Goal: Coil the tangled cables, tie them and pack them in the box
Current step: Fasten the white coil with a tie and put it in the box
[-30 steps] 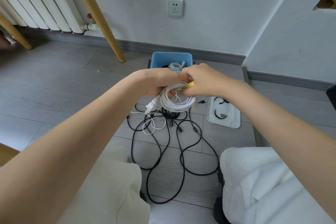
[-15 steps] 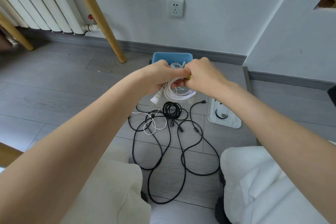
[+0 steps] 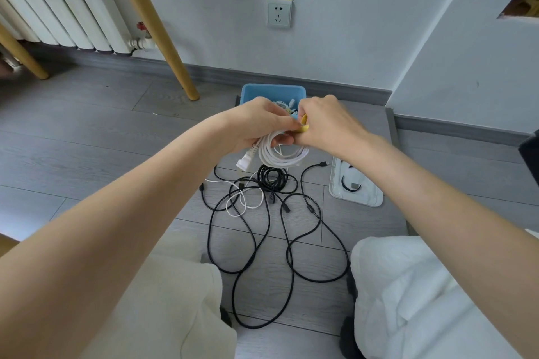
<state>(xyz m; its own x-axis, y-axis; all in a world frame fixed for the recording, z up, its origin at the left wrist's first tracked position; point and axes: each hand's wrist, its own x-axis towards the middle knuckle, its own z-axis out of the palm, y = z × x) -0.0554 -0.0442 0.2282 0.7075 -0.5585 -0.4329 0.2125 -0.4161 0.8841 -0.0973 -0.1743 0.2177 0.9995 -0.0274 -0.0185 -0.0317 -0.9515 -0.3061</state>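
Observation:
A coiled white power cable (image 3: 280, 153) hangs from my left hand (image 3: 256, 122), its plug (image 3: 245, 161) dangling at the lower left. My right hand (image 3: 326, 124) pinches a yellow tie (image 3: 304, 125) at the top of the coil, touching my left fingers. Both hands hover in front of the blue box (image 3: 256, 92), which holds a white cable (image 3: 284, 105). On the floor below lie tangled black cables (image 3: 262, 230), a small black coil (image 3: 272, 178) and a thin white cable (image 3: 243, 204).
A white lid or tray (image 3: 370, 198) with black ties lies to the right of the tangle. A wooden leg (image 3: 163, 38) slants at the left, a radiator (image 3: 58, 9) behind it. A wall socket (image 3: 279, 13) sits above the box. My knees frame the cables.
Both hands have lifted the white coil a little, up toward the blue box, and the yellow tie now shows more between my fingers. The cables on the floor have not moved.

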